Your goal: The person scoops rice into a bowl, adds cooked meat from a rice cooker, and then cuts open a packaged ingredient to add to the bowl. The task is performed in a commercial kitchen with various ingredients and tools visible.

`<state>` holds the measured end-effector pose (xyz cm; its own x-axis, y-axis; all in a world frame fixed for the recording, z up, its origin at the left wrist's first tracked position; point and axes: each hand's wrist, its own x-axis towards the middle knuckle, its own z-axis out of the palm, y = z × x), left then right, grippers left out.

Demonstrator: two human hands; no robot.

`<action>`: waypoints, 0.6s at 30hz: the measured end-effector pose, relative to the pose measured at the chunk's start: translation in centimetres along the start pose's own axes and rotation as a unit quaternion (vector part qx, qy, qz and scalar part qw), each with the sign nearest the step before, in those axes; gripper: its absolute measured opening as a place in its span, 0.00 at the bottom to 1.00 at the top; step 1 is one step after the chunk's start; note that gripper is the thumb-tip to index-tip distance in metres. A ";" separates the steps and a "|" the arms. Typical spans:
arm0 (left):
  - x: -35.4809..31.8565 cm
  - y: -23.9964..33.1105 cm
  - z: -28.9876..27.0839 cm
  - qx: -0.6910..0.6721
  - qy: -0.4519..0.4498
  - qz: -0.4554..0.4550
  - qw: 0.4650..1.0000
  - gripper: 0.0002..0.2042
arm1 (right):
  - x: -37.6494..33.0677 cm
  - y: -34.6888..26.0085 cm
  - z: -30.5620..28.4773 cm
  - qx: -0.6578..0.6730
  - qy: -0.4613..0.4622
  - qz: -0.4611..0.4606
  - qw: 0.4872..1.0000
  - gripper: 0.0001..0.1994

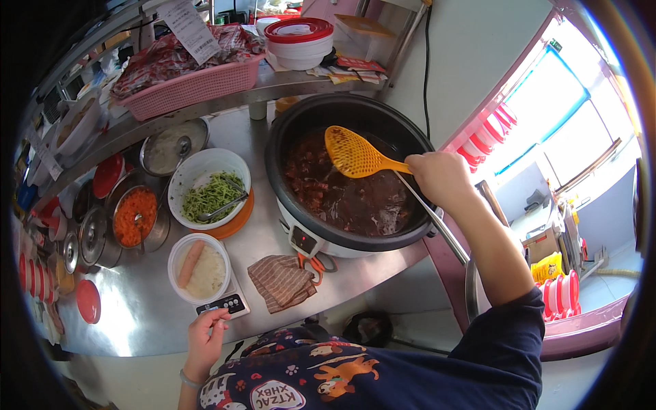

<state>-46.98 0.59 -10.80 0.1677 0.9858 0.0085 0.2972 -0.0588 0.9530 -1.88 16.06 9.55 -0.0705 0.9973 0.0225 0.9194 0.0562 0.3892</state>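
My right hand (437, 179) grips the handle of a yellow slotted spoon (355, 154). The spoon's bowl is held above the dark stew (342, 195) in a large black-rimmed cooker (283, 184). Under that hand, a metal ladle handle (441, 225) leans over the cooker's rim. My left hand (207, 336) is by the near edge of a small kitchen scale (236, 305), fingers loosely bent and apart, with nothing in them. On the scale stands a white round bowl (174, 277) holding rice (208, 270) and a sausage (192, 264).
Left of the cooker are a white bowl of shredded greens (213, 197), a pot of orange shreds (135, 217) and other lidded pots. A striped cloth (281, 283) and orange-handled scissors (317, 265) lie before the cooker. The shelf above carries a pink basket (191, 87) and red-lidded tubs (299, 44).
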 end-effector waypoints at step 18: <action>0.7 0.4 0.2 0.006 -0.014 -0.004 1.000 0.11 | 0.3 -1.7 4.6 0.305 0.005 0.048 0.951 0.12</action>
<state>-46.56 1.18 -10.48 0.1923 0.9813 -0.0081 0.3106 -0.0530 0.9491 -1.71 16.49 4.61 0.0240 0.9989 0.0402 0.9750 -0.0145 -0.2218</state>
